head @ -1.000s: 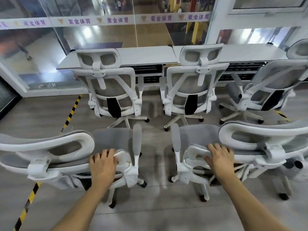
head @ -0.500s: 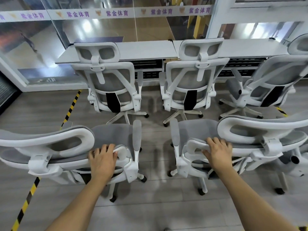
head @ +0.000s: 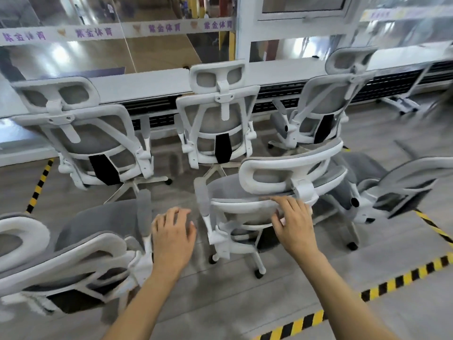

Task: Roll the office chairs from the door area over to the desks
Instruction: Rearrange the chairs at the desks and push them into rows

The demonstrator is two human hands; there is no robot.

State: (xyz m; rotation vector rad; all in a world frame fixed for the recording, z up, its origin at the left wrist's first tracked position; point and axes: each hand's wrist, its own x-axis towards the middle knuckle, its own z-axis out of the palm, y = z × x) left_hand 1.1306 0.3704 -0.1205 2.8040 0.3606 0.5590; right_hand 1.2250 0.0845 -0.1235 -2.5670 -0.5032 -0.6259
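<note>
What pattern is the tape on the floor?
Yellow and black stripes on the floor tape, clearest in the head view.

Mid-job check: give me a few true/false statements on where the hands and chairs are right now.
1. The right hand rests on the backrest of the near right chair. True.
2. The left hand grips a chair backrest. False: it is open, fingers spread, beside the near left chair, gripping nothing.
3. Three chairs stand in a row at the desks. True.
4. The floor tape is red and white. False: yellow and black.
</note>
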